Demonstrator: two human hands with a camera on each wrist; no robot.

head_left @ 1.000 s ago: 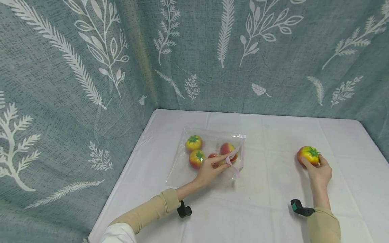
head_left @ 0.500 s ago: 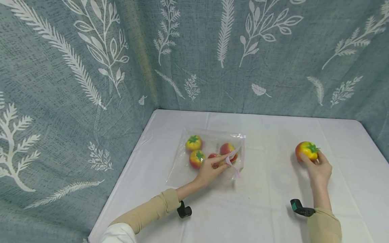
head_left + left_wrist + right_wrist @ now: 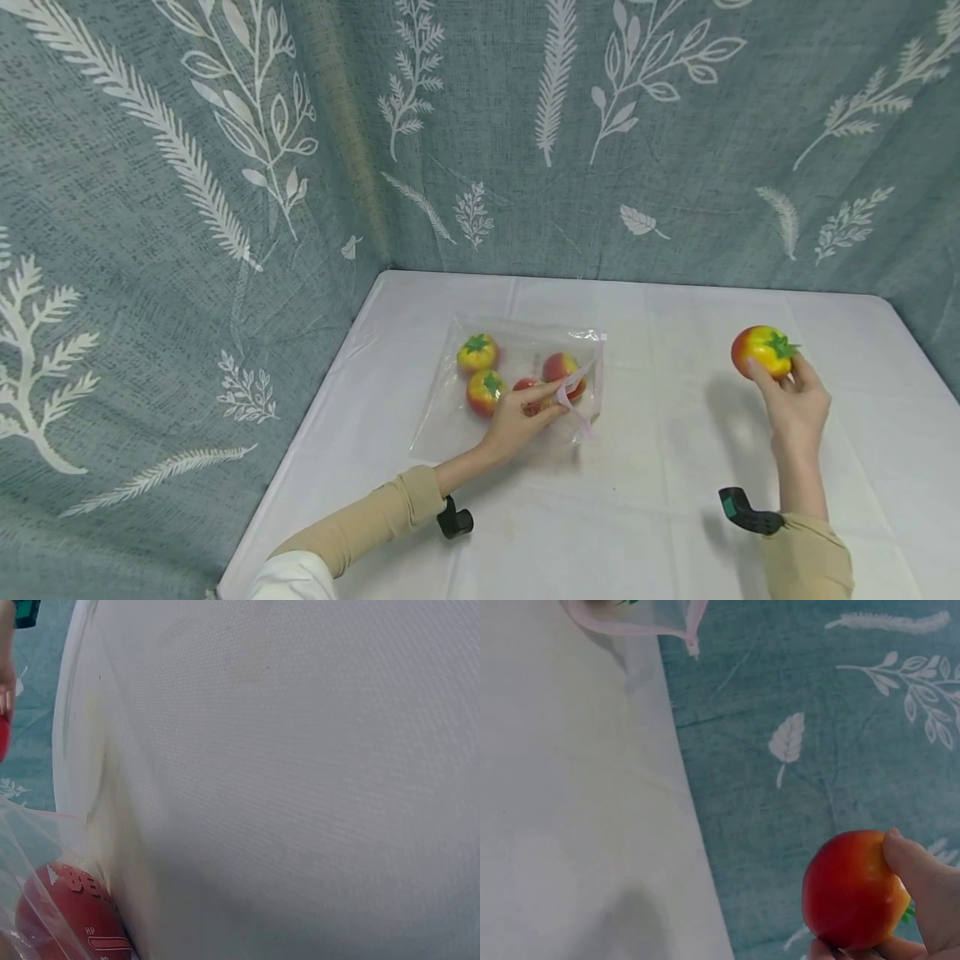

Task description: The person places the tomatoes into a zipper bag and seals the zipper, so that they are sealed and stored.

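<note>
My right hand (image 3: pixel 801 412) grips a red-and-yellow toy tomato (image 3: pixel 757 350) with a green leafy top, held up over the table at the right. In the right wrist view the tomato (image 3: pixel 851 892) sits between thumb and fingers, its red side showing. Left of centre lies a clear zip bag (image 3: pixel 442 429) with a pinkish closure strip. My left hand (image 3: pixel 517 421) pinches its mouth edge. Inside are two similar tomatoes, one farther back (image 3: pixel 478 354) and one nearer (image 3: pixel 486 393), plus reddish round things (image 3: pixel 559 367) partly hidden by the left hand.
A white-clothed table (image 3: pixel 660 517) spreads beneath both hands. Behind and to the left hangs a teal curtain (image 3: pixel 525 217) with white leaf prints. Through the bag, the left wrist view shows a red thing (image 3: pixel 71 911) with raised lettering. Each wrist bears a black camera mount.
My right hand has raised the tomato off the table, and its shadow has moved away from it. My left hand has stayed at the bag's mouth.
</note>
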